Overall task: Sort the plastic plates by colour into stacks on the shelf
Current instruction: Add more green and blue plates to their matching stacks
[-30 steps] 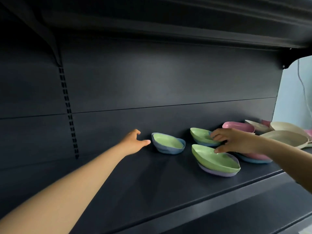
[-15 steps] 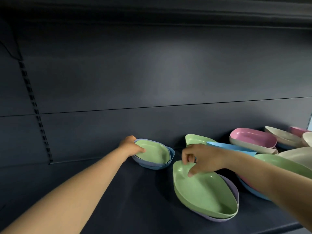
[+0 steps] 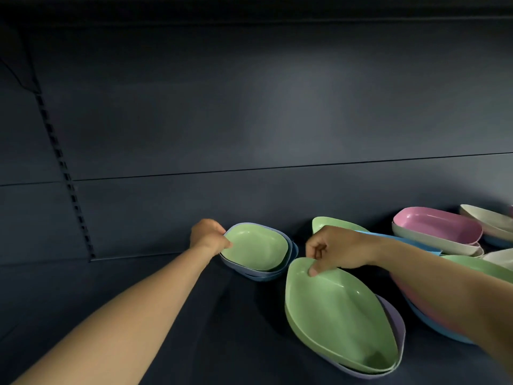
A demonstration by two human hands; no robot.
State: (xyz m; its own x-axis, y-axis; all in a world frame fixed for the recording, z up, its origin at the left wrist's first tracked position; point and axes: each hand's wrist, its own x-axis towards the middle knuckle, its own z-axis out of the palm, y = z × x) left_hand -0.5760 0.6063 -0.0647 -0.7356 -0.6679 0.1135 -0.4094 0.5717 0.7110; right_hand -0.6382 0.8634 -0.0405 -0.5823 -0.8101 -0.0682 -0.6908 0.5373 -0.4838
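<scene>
Head view. Dark shelf [image 3: 172,315] with a dark back panel [image 3: 249,107] behind it; a slotted upright [image 3: 66,176] runs down the panel at left. Light is dim, and the underside of another shelf sits overhead.

Plate count, as far as colours resolve: four green showing. One green plate [image 3: 255,245] lies on top of a small stack of bluish-purple plates [image 3: 266,273], at least two rims visible, near the back panel. A second, the large green plate [image 3: 338,315], lies nearer me on a purple plate [image 3: 394,323]. A third green plate [image 3: 330,223] stands tilted behind my right hand; a fourth green rim [image 3: 477,266] shows just past my right forearm. One pink plate [image 3: 438,227] sits nested in a cream plate [image 3: 433,241] at right, with more cream plates [image 3: 485,218] beyond; the number there I cannot tell. A light blue plate [image 3: 402,238] lies partly hidden behind my right arm.

Grip: my left hand [image 3: 208,236] holds the left rim of the back green plate, fingers curled over the edge, thumb on the inside. My right hand [image 3: 336,250] pinches the far rim of the large green plate between thumb and curled fingers; the grip is narrow on both sides.
</scene>
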